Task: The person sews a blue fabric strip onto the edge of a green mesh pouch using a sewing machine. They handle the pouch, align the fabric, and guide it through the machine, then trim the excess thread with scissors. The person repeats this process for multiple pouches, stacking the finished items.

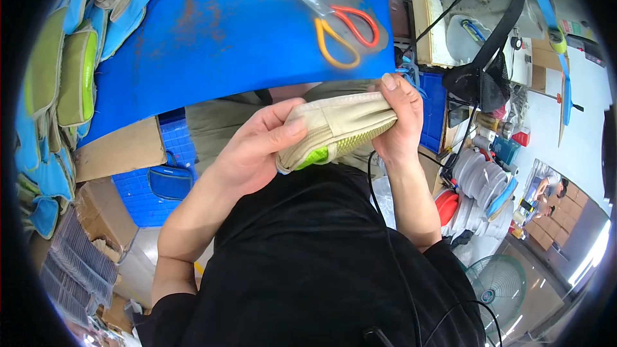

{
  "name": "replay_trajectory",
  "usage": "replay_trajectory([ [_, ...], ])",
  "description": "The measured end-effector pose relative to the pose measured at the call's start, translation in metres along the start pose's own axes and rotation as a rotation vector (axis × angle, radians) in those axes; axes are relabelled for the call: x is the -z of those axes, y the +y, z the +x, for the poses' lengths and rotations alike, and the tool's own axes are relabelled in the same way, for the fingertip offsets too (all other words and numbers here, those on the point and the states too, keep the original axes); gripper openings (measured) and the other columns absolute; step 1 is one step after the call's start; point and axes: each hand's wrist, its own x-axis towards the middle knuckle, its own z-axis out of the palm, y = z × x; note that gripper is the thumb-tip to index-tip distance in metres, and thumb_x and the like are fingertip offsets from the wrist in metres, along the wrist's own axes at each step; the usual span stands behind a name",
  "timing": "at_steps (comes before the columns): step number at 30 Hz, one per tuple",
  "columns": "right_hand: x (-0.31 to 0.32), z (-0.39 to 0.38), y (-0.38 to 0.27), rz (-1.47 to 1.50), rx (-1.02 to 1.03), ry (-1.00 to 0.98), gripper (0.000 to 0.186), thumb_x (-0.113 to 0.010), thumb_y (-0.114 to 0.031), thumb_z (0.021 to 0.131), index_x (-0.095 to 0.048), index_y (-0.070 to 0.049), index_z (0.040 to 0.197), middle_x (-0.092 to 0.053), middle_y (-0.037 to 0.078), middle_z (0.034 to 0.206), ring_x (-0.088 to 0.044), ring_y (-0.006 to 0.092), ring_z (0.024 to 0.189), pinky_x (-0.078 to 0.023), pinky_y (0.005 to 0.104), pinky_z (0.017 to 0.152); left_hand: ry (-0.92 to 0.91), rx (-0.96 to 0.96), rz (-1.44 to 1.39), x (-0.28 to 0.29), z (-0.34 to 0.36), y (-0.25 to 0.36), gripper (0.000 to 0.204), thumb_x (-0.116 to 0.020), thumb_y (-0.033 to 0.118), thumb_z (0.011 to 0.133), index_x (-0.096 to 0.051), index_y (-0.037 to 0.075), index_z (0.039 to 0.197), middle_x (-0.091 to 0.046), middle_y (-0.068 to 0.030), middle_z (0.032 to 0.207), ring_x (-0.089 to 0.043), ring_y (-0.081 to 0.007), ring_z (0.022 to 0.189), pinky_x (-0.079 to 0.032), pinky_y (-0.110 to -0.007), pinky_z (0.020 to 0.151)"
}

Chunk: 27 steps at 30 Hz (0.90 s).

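A beige fabric pouch [337,115] with a lime-green, mesh-like underside is held above my lap, near the front edge of the blue work surface [244,38]. My left hand [257,148] grips its left end, thumb on top. My right hand [400,115] pinches the right end, with the thumb at the upper corner. Scissors [337,45] with red and yellow loop handles lie on the blue surface beyond the pouch, blades open slightly and pointing up-left. My fingers under the pouch are partly hidden.
Green and blue fabric pouches [77,77] are piled at the left. Below are a blue crate [132,196] and cardboard [119,141]. On the right are a sewing machine [475,0], hanging straps, thread cones [479,180] and a fan [495,289]. Other people [546,189] appear far right.
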Motion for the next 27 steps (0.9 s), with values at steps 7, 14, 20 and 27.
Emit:
replay_trajectory([
  [7, -0.001, -0.006, 0.002, -0.004, 0.018, 0.010, 0.024, -0.062, -0.021, 0.102, -0.060, -0.008, 0.083, -0.060, 0.000, 0.078, -0.054, 0.0073, 0.071, -0.045, 0.0246, 0.067, -0.024, -0.027, -0.077, -0.001, 0.004, -0.006, 0.033, -0.062, 0.021, 0.104, -0.061, -0.001, 0.128, -0.069, -0.0105, 0.120, -0.067, -0.0133, 0.107, -0.054, -0.029, 0.092],
  [14, -0.025, -0.002, -0.048, -0.826, 0.227, -0.315, 0.026, -0.073, -0.026, 0.095, -0.068, -0.001, 0.099, -0.068, 0.000, 0.086, -0.061, 0.0079, 0.078, -0.049, 0.0260, 0.071, 0.004, 0.072, 0.614, -0.017, 0.025, 0.035, 0.030, -0.066, 0.027, 0.103, -0.066, -0.002, 0.112, -0.069, -0.0009, 0.099, -0.061, -0.0046, 0.089, -0.051, -0.024, 0.078],
  [20, -0.042, 0.002, -0.062, -0.731, -0.008, -0.306, 0.041, -0.077, -0.030, 0.091, -0.067, 0.001, 0.117, -0.074, 0.008, 0.102, -0.069, 0.0140, 0.091, -0.054, 0.0315, 0.083, 0.070, -0.336, 0.972, -0.025, 0.047, 0.047, 0.025, -0.072, 0.022, 0.096, -0.068, 0.002, 0.110, -0.069, -0.0023, 0.102, -0.064, -0.0113, 0.094, -0.050, -0.026, 0.083],
  [27, -0.013, -0.010, -0.036, 0.060, -0.219, -0.005, 0.046, -0.058, -0.036, 0.100, -0.063, 0.000, 0.128, -0.070, 0.015, 0.123, -0.067, 0.0253, 0.113, -0.049, 0.0396, 0.103, 0.530, -0.923, 1.618, 0.019, 0.026, 0.023, 0.028, -0.075, 0.009, 0.086, -0.070, 0.003, 0.113, -0.069, -0.0132, 0.110, -0.068, -0.0258, 0.099, -0.054, -0.034, 0.085],
])
